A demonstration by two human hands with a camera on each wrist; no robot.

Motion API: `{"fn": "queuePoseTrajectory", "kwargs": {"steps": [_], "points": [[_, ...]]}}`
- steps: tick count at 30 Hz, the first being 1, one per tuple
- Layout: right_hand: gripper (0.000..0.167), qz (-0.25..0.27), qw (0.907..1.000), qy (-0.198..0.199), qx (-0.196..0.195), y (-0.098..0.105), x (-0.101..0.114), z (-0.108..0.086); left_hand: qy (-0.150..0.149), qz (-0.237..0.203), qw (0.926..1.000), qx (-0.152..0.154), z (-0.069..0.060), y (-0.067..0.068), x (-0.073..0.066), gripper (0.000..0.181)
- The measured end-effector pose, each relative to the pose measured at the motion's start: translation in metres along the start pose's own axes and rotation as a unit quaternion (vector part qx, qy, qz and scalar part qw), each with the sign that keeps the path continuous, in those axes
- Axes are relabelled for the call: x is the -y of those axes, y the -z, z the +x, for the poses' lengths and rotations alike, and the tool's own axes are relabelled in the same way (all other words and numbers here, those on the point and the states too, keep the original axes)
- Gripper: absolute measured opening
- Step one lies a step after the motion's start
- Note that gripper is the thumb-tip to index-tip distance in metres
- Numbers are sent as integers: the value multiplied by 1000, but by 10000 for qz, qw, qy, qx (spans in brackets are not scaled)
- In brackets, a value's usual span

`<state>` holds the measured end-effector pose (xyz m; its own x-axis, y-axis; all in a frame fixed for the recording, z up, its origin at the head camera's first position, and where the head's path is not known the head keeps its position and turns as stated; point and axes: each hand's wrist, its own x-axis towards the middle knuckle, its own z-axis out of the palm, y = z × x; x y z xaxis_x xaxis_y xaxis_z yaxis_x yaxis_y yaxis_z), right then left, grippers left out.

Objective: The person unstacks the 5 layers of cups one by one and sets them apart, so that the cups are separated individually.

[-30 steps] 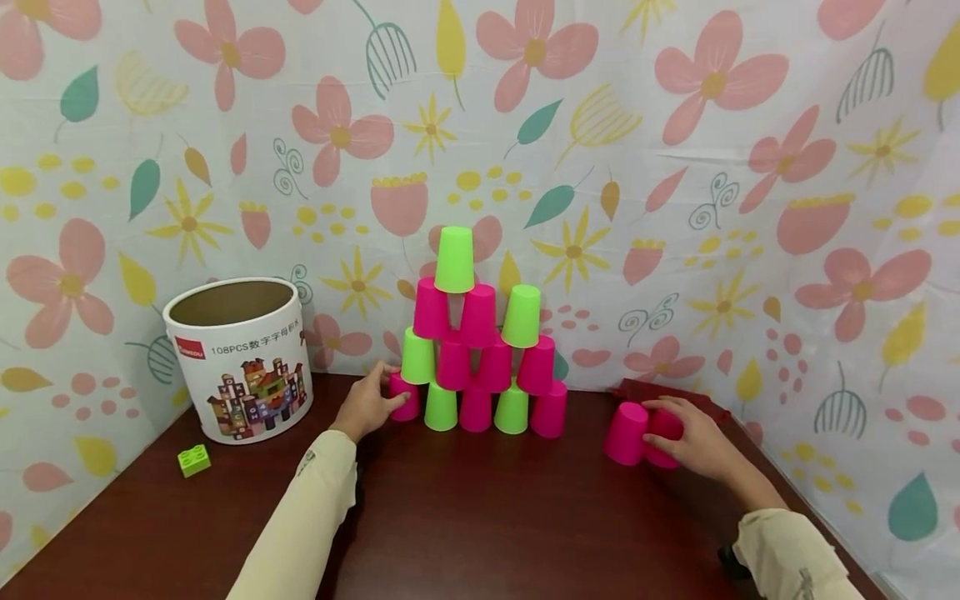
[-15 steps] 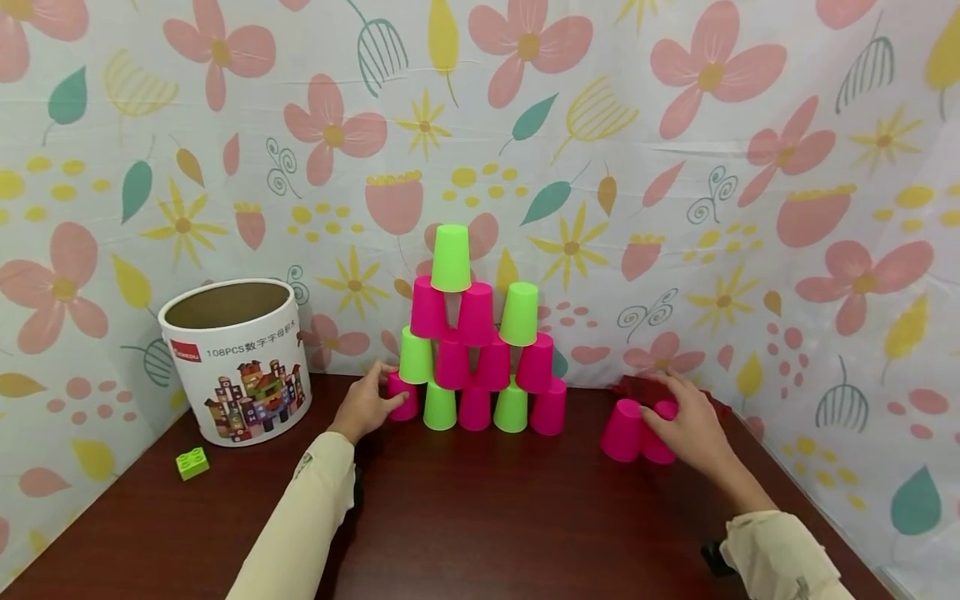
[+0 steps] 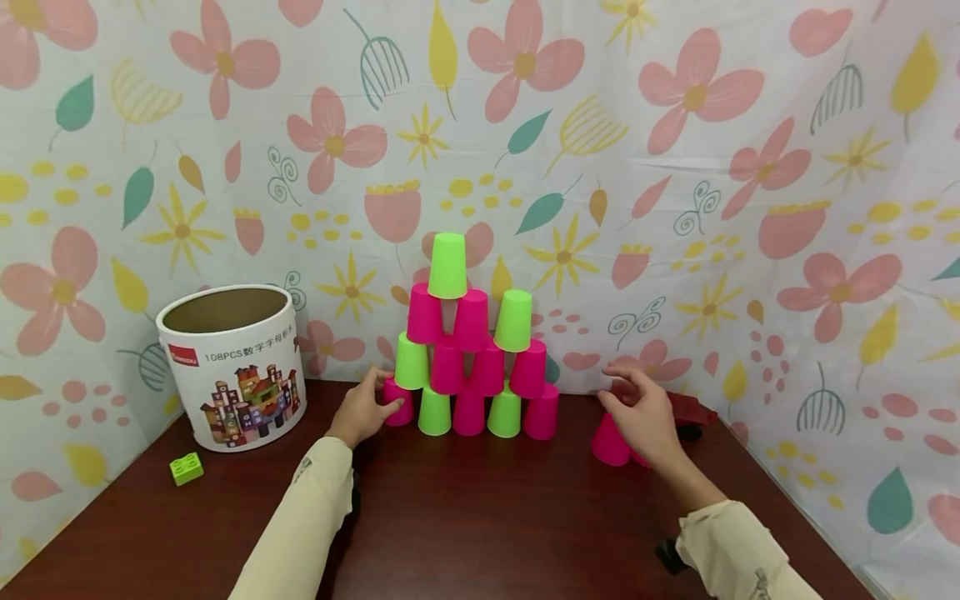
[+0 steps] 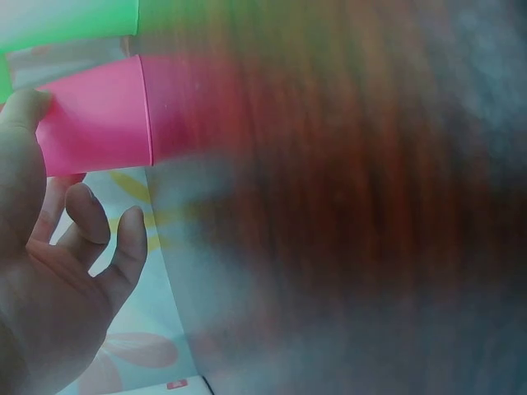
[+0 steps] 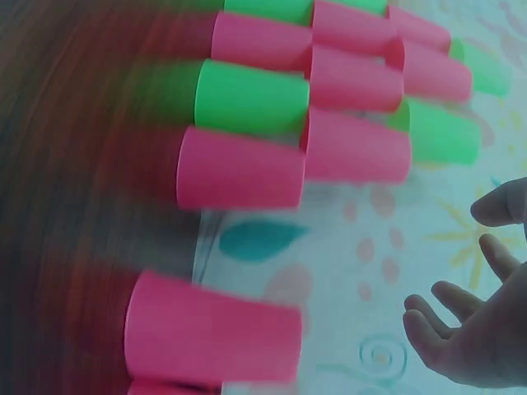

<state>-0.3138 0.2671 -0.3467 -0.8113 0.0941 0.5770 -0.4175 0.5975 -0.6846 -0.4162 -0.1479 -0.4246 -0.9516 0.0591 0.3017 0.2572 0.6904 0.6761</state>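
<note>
Pink and green upside-down cups form a pyramid (image 3: 469,358), with a green cup (image 3: 447,267) on top. My left hand (image 3: 362,410) holds the pink cup (image 3: 397,404) at the pyramid's lower left corner, thumb in front and a finger behind. In the left wrist view the thumb touches that pink cup (image 4: 95,119); the other fingers stay loose. My right hand (image 3: 643,417) hovers above two separate pink cups (image 3: 609,446) on the right, fingers loosely bent and holding nothing. One of those two is mostly hidden behind the hand. The right wrist view shows a pink cup (image 5: 214,333) apart from the hand.
A white bucket (image 3: 232,367) with a block-castle picture stands at the left. Beside it lies a green toy brick (image 3: 186,468). Dark red cloth (image 3: 688,408) lies at the back right. A flowered curtain (image 3: 585,208) closes off the back of the brown table (image 3: 487,525).
My right hand has come off the two pink cups at the right and moved left and up over them. My left hand stays at the same pink cup.
</note>
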Motion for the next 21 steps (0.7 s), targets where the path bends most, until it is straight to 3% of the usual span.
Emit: {"fn": "queuePoseTrajectory", "kwargs": {"steps": [7,17,21], "points": [[29,342,9988,-80,344,-31,20,7,3,-4,10000,-24,-2,-1,3,53],[28,335,9926,1085,425,-70,55,35,20,-40,10000,29,3,-1,2,52],[32,231,9923,1146,405,-80,72,53,38,4,10000,-7,4,-3,5,52]]}}
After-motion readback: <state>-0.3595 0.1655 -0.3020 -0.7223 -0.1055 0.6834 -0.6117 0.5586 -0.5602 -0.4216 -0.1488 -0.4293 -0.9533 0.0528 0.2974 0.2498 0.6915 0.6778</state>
